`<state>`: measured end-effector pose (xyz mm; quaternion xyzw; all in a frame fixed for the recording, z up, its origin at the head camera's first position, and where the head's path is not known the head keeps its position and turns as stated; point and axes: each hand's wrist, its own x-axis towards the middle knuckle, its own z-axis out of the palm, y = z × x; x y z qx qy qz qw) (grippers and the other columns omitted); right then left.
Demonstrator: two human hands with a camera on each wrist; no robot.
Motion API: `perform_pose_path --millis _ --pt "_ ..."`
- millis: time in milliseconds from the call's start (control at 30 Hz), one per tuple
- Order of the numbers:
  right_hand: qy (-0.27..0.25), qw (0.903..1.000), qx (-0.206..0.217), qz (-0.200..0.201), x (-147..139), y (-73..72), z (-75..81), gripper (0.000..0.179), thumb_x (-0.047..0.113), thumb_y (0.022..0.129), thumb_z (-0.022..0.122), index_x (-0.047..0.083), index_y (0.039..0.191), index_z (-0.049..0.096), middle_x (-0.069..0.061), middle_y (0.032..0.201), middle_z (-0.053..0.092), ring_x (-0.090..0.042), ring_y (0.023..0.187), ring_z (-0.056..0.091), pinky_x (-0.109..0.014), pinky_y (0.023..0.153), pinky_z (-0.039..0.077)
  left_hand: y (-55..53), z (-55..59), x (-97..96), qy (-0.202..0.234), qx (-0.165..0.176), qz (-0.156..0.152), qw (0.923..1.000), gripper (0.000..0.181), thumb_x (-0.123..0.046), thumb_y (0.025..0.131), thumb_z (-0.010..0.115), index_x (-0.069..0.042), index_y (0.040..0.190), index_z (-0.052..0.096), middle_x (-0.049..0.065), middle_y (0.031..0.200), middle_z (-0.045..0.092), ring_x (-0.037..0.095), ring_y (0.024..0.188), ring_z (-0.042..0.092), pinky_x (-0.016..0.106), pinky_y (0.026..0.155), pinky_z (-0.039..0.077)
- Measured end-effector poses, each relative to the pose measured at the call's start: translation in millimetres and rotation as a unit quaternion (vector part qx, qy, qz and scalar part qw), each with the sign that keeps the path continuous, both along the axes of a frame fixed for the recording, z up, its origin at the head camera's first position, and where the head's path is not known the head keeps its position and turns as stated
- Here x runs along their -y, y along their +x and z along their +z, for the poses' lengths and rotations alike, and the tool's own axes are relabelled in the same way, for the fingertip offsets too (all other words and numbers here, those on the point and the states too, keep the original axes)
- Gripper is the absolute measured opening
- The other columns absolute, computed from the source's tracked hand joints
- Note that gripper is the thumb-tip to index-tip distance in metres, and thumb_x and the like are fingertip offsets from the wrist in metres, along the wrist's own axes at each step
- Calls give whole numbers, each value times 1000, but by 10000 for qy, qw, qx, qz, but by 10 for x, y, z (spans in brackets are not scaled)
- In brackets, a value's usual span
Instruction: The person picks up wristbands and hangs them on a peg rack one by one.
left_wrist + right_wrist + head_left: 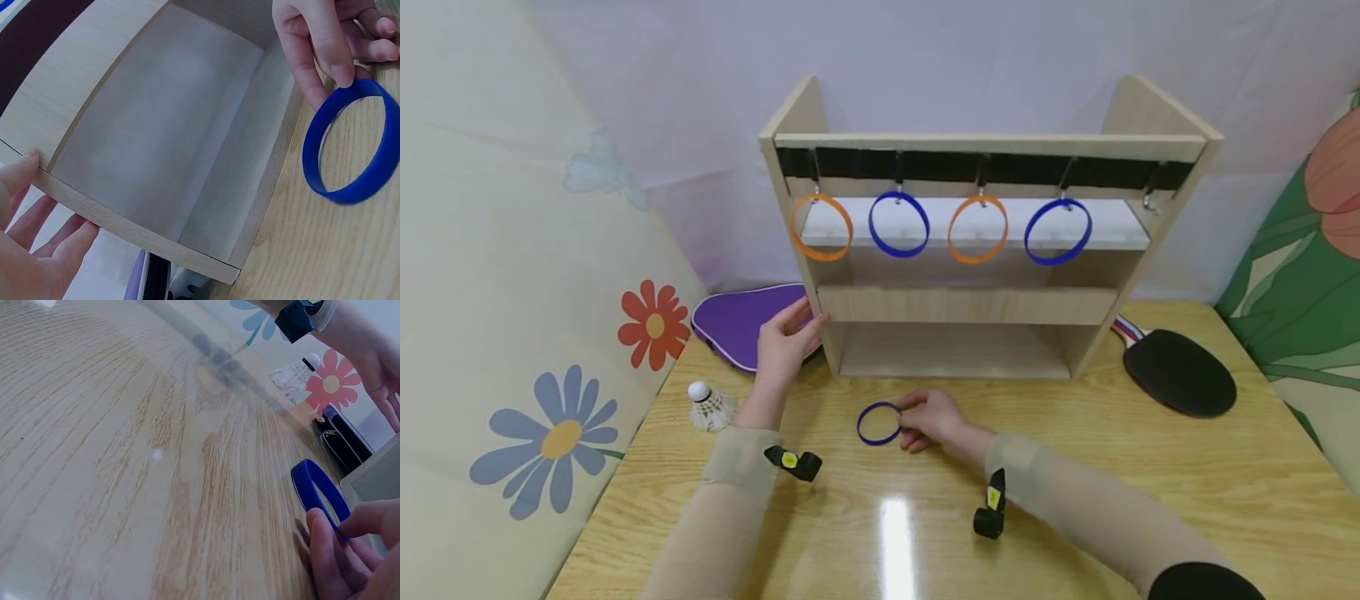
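Observation:
My right hand [936, 419] pinches a blue wristband [860, 429] between thumb and fingertips, low over the table in front of the wooden shelf [962, 306]. In the left wrist view the wristband [317, 150] stands tilted, its loop facing the camera. My left hand [781, 346] holds the shelf's left side panel, the thumb at its front edge and the fingers along the outer face. Along the shelf's black strip hang an orange wristband [802, 246], a blue wristband [877, 236], another orange wristband [955, 242] and another blue wristband [1033, 242], each on its own hook.
At the strip's right end is a bare hook [1150, 202]. A purple paddle case [737, 321] lies behind my left hand, with a shuttlecock [709, 407] nearer on the table [820, 533]. Right of the shelf lies a black table tennis paddle [1180, 372].

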<state>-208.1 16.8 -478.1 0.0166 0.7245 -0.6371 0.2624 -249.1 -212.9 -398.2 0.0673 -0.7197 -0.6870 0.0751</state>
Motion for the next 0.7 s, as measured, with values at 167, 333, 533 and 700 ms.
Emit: perform_pose_path --millis 167,333,533,700 --pt "-176 9998 19 -33 -13 -3 -17 35 -9 86 56 -9 121 57 -7 64 63 -12 47 60 -22 44 54 -9 -8 -3 34 13 33 10000 52 -14 94 68 -9 144 52 15 142 57 -2 97 65 22 88 56" --pt "-417 9990 112 -102 -39 -6 -22 35 -9 87 56 -9 122 56 -6 71 63 -12 51 62 -22 47 55 -11 -10 -3 20 16 47 10000 52 -15 94 69 -10 143 53 14 141 57 -2 98 65 23 89 56" --pt "-700 9972 181 -200 -82 16 19 34 -10 88 57 -10 122 55 -6 73 63 -13 54 65 -22 50 56 4 8 -8 0 3 34 10000 52 -17 94 69 -11 143 54 13 141 58 -1 99 65 25 91 56" --pt "-916 9954 197 -220 -158 24 62 37 -10 89 57 -10 126 53 -6 73 65 -12 58 66 -22 55 58 5 7 -17 56 4 44 10000 52 -16 94 69 -11 143 54 14 141 58 -2 97 65 24 90 56"
